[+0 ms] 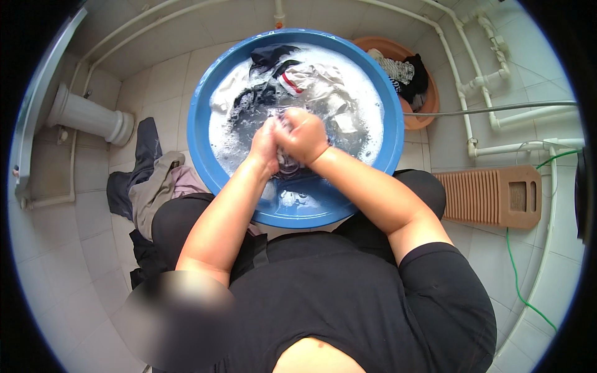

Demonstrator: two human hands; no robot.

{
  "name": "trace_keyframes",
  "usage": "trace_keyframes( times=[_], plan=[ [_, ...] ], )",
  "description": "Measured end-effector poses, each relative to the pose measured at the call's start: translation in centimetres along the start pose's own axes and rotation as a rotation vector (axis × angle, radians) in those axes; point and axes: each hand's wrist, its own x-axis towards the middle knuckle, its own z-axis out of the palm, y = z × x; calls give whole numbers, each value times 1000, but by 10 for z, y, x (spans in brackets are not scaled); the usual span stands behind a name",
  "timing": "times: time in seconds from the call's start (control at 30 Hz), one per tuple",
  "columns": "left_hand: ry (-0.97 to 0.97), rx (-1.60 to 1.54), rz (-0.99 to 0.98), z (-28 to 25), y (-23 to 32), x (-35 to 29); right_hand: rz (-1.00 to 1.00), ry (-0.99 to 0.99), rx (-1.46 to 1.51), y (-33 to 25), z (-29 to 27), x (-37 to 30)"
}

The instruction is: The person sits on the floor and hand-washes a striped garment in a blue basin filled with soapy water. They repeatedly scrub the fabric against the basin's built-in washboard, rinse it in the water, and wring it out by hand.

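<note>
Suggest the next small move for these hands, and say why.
Probably press the wet cloth deeper into the sudsy water: the left hand and right hand meet around it over the blue basin, with suds close by.

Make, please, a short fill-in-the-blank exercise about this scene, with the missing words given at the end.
1. The left hand and right hand are over the tub, whose colour is ____.
2. The washboard lies on the tub's ____ side.
3. The cord near the washboard is ____ in colour.
4. The clothes on the floor lie on the tub's ____ side.

Missing words: blue; right; green; left.
</note>
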Motion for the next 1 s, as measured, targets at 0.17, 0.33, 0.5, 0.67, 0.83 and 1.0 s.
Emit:
trace_keyframes(
  times=[0.17, 0.33, 0.5, 0.67, 0.83, 1.0],
  plan=[
    [-64, 424, 400, -56, -17, 33, -303, -116, 95, -24, 5, -17],
    [-90, 198, -134, 16, 25, -20, 88, 181, -362, 66, -8, 10],
    [-60, 1607, -19, 8, 67, -30, 462, -509, -102, 44, -53, 36],
    [-270, 1683, 817, 5, 51, -42, 343, -826, 548, 2, -63, 38],
    [-447, 471, 209, -4, 55, -42, 450, -721, 826, 50, -65, 23],
    [-630, -300, 113, -11, 75, -41, 539, -778, 698, 49, -38, -2]
  ],
)
